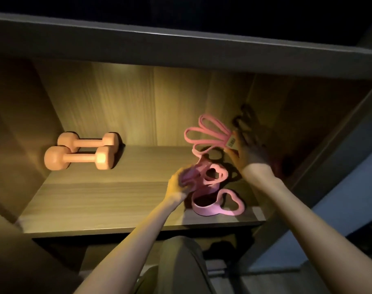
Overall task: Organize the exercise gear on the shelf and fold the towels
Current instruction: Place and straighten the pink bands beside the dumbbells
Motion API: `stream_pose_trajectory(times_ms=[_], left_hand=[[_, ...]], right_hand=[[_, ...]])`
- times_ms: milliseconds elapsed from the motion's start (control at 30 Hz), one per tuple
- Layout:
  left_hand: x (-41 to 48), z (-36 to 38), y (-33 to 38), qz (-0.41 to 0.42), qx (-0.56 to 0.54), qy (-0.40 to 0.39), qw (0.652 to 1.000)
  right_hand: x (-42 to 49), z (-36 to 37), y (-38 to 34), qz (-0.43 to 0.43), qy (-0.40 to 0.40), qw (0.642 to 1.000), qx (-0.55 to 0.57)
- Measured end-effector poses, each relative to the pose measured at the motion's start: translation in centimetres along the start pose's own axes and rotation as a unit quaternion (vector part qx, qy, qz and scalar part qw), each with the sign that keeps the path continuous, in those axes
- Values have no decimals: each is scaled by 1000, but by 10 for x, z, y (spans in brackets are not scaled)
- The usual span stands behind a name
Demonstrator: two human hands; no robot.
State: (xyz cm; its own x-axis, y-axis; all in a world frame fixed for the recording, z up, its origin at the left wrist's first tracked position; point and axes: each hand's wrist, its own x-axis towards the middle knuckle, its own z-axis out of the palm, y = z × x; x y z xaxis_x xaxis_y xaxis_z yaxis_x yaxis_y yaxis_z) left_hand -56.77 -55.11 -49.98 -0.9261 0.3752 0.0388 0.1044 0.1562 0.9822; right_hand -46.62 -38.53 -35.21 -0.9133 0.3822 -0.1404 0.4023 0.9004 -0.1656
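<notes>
Resistance bands (218,177), all pink, occupy the right part of the shelf board (106,200); they are the items in hand. Right hand (248,153) is raised above the board toward the far right corner. It pinches a slim looped band (202,134) at its labelled binding (231,143), with the loops fanning out to the left. Left hand (181,183) is lower and nearer, and blurred. Its fingers appear curled round a bunched band (193,175), though the exact grip cannot be confirmed. Between the hands the strands run together, so it cannot be told whether the held pieces are separate or tangled. One wide band (210,209), with a heart-shaped loop joined on its right, lies on the board at the near right edge, just beside the left wrist. Two peach dumbbells (78,158) rest side by side and parallel at the far left, well apart from the bands. No towels are in view.

Assessment: the gear-sorting step is in hand. The dumbbells look placed; the bands do not. Towel folding appears not begun. The next move calls for drawing the two held pieces apart without dragging the wide band off the near edge. Each should then be laid flat on the open board to their left.
</notes>
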Motion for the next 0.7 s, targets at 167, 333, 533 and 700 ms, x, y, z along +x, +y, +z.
stream_pose_trajectory(times_ms=[167,333,533,700], left_hand=[[-13,-31,1,-31,84,13,996],[-29,-80,33,6,31,42,999],[-76,-143,68,129,188,95,969],[-119,-184,61,180,242,109,947]], right_hand=[[-8,5,-18,-88,108,988,-66],[-11,14,-40,-133,138,976,-105],[-18,27,-88,-206,161,961,-91],[-22,52,-144,-244,116,961,-56]])
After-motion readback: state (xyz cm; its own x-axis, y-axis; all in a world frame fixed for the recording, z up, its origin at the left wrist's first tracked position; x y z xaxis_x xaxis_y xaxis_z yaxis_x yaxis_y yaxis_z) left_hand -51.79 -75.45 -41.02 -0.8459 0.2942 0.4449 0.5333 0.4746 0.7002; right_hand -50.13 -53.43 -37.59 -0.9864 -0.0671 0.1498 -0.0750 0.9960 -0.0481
